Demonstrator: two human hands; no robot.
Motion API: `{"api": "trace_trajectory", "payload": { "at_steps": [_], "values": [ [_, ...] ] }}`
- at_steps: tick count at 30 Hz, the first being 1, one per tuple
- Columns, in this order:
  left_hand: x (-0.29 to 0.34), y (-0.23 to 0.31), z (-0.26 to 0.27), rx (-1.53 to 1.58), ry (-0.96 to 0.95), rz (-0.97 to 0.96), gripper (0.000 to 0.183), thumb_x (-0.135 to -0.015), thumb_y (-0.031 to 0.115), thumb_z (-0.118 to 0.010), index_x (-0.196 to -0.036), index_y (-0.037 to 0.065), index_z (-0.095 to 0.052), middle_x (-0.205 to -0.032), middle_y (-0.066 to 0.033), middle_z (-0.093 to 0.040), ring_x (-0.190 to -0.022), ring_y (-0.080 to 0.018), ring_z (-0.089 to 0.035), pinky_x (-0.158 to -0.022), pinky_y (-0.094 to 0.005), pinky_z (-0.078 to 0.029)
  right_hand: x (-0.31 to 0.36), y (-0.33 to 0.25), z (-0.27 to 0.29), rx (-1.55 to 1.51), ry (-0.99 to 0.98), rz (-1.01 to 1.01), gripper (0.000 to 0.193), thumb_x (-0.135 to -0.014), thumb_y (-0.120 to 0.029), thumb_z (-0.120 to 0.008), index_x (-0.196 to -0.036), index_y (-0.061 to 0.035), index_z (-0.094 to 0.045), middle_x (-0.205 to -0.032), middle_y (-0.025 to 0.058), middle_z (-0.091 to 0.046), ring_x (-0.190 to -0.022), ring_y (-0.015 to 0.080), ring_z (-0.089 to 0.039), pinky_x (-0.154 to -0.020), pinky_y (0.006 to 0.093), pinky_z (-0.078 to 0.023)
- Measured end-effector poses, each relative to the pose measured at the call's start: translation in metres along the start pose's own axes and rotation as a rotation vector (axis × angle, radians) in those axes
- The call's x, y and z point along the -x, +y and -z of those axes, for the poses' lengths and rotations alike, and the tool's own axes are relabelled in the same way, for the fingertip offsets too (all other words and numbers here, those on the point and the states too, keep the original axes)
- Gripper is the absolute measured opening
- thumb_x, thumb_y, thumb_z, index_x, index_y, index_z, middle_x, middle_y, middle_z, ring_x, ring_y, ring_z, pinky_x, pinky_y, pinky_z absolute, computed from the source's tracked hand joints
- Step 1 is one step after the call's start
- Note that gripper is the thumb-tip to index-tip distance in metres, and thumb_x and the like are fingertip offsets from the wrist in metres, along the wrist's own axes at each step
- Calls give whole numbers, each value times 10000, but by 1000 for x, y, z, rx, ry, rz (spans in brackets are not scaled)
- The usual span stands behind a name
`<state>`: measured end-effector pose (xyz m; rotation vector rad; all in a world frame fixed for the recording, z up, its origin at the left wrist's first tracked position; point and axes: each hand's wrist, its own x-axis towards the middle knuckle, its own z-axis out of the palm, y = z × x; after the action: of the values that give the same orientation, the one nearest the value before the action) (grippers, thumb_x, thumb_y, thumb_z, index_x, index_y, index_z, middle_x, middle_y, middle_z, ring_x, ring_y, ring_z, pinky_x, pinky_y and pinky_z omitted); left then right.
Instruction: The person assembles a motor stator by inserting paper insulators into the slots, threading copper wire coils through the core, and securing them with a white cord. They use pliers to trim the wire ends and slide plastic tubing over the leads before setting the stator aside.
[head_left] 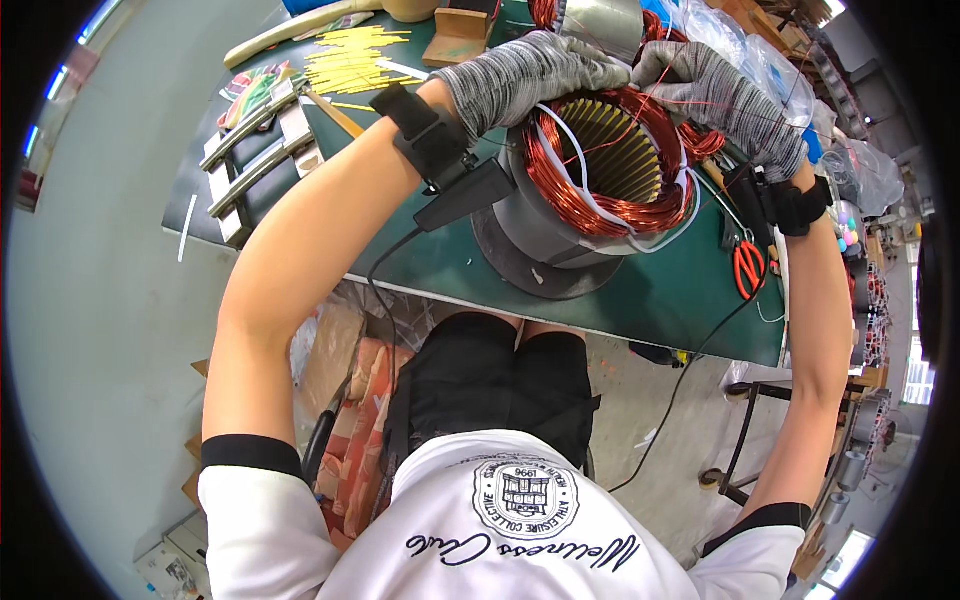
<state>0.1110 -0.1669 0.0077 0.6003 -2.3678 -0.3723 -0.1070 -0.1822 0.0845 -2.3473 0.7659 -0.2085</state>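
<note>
White shirt cloth (420, 520) lies nearest, with black-trimmed sleeves at both lower corners and 2 bare forearms reaching away. The copper-wound stator (556, 185) stands between the forearms, its round mouth tipped toward view. The left grip (535, 82) lies across its far-left rim, fingers together; the right grip (715, 95) is over the far-right rim, fingers bent narrowly toward the thumb beside thin red wires (690, 102). Whether either is pinching wire, I cannot tell.

White tubing (584, 175) loops through the coils. A dark round base (508, 268) sits just inside the near edge of the green tabletop (430, 262). Bare green shows between it and the metal rails (245, 185) to the left; red-handled pliers (748, 270) narrow the right side.

Gloves cover part of the far rim, a silver cylinder (600, 25) is cut off above, and the right-hand clutter is hard to make out.
</note>
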Motion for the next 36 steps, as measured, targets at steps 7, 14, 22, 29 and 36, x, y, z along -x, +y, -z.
{"api": "trace_trajectory", "payload": {
  "at_steps": [7,14,22,29,36],
  "values": [
    [3,-9,-8,-94,36,-98,393,-840,17,-452,-1225,85,-490,-1208,-115,-523,-1103,-242,-516,-950,-301,-404,9,1,0,-68,54,-86,178,-821,-100,-610,-985,-34,-595,-874,11,-608,-806,80,-569,-707,214,-486],
    [-2,-4,-3,-102,-28,-34,396,-835,41,-449,-1224,97,-498,-1207,-106,-520,-1094,-235,-516,-947,-282,-399,2,28,0,-285,-76,-60,198,-810,-135,-621,-970,-23,-588,-891,18,-599,-851,84,-544,-764,225,-452],
    [-5,26,-4,709,97,693,317,-907,228,-483,-1161,53,-550,-1063,-45,-593,-991,-116,-555,-882,-236,-432,7,6,-8,46,87,67,167,-858,-159,-558,-986,-55,-576,-842,-16,-562,-793,57,-498,-698,216,-419],
    [6,31,11,62,-105,260,377,-841,61,-464,-1217,33,-459,-1168,-152,-522,-1108,-262,-488,-959,-313,-382,0,-7,-23,382,275,200,189,-822,-150,-578,-965,-27,-580,-841,114,-591,-809,231,-566,-760,323,-448],
    [3,23,2,776,14,728,333,-916,155,-442,-1226,38,-478,-1188,-85,-528,-1099,-148,-494,-968,-291,-379,-5,13,-28,485,353,288,220,-851,-189,-553,-1002,-29,-552,-880,135,-579,-838,267,-565,-772,329,-453]
  ]
}}
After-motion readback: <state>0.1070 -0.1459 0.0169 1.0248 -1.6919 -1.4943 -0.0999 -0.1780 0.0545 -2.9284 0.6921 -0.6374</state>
